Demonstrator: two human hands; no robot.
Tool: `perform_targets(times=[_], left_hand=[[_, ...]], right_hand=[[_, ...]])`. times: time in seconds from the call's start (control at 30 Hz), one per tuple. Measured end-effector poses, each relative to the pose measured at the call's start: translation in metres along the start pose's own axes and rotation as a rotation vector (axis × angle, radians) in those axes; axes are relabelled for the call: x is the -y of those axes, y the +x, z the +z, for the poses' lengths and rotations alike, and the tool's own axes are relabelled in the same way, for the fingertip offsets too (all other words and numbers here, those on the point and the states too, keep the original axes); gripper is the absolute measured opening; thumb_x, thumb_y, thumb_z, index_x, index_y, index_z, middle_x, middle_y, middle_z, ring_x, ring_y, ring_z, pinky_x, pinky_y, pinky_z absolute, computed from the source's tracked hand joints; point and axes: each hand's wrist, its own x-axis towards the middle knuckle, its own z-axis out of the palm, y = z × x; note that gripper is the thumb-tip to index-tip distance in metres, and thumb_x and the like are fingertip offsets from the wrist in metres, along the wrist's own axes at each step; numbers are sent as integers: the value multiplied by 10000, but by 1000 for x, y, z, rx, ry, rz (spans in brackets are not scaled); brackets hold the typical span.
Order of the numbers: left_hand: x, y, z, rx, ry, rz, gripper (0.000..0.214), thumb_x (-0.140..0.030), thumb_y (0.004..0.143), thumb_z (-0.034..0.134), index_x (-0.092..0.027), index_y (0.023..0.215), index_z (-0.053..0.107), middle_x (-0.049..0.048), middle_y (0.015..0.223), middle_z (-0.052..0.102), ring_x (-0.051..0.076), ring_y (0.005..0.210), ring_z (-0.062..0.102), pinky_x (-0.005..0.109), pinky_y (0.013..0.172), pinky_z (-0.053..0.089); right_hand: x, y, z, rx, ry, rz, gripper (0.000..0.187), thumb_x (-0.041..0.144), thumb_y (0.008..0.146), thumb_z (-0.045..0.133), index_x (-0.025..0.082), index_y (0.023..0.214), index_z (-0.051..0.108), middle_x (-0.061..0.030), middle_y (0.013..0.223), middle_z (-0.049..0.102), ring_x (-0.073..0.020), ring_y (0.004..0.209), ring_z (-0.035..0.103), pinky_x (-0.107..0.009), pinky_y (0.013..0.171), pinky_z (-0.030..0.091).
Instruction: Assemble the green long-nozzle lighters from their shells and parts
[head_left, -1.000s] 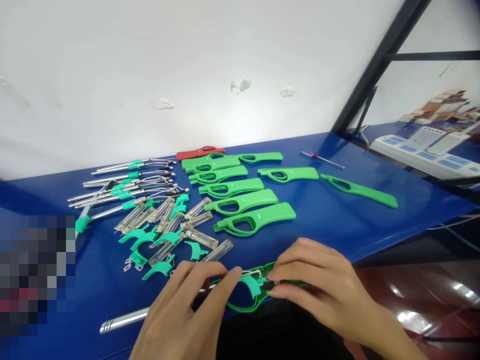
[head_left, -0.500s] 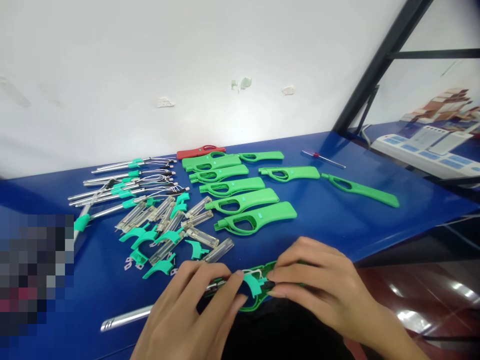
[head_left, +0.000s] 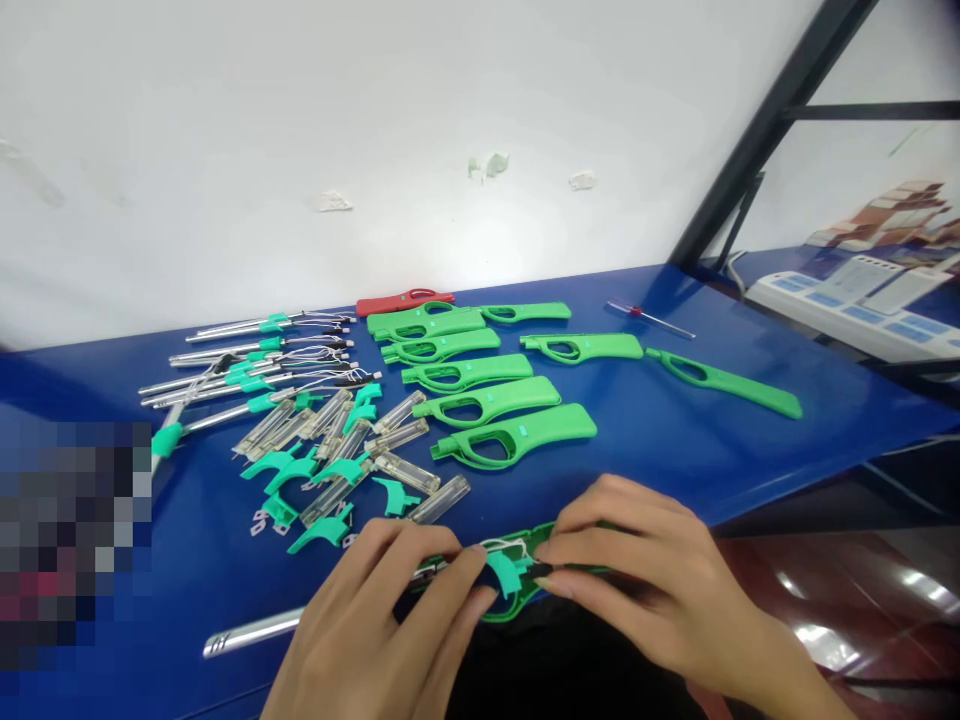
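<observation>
Near the table's front edge, my left hand (head_left: 390, 620) is closed around the front of a green lighter casing (head_left: 501, 616), an open half-shell. A silver lighter tube (head_left: 253, 634) sticks out to the left from under this hand. Inside the casing sit a teal trigger (head_left: 507, 574) and thin white wires (head_left: 510, 546). My right hand (head_left: 637, 560) has its thumb and fingers pinched at the casing's handle end, just right of the trigger. The small part between those fingertips is mostly hidden.
Several green casing halves (head_left: 517, 432) lie beyond my hands, with a red casing (head_left: 405, 301) at the back. Leftward are clear fuel tanks (head_left: 405, 472), teal triggers (head_left: 322, 530) and wired metal tubes (head_left: 217, 385). A screwdriver (head_left: 651, 318) lies at the back right.
The thumb and fingers of my right hand have shifted slightly at the casing. My left hand keeps its hold, and the view has moved a little.
</observation>
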Motion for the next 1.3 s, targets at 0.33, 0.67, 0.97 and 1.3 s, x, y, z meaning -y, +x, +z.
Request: perform_targets(times=[0.33,0.67,0.97,1.3], left_hand=[[5,-3,2,50,37,60,259,-261,1125,609,-242,1344,746,45,1162,762,208,1035,709,367,918,623],[8,-14,6,146,30,98,266,-248,1119,599,-310,1298,786,24,1306,775,243,1109,721,399,939,639],[1,-17,9,83,112,118,271,-211,1124,542,-260,1240,782,51,1323,760,265,1140,713,475,1021,617],[-9,-3,5,23,49,87,298,-175,1138,482,-226,1144,776,66,1162,766,255,1025,718,425,879,616]], right_hand=[[1,-3,-1,33,-87,-35,76,253,1062,730,217,1100,784,-26,968,789,-159,797,702,-339,730,539],[1,0,-1,32,-34,-28,47,224,1053,742,213,1087,773,-14,942,792,-159,801,712,-334,734,536],[0,5,-1,16,18,-12,73,268,1054,749,210,1037,790,2,926,801,-132,799,706,-300,741,545],[-3,5,-3,48,0,-55,88,262,1063,728,193,1067,782,-17,932,787,-157,802,699,-340,761,539]])
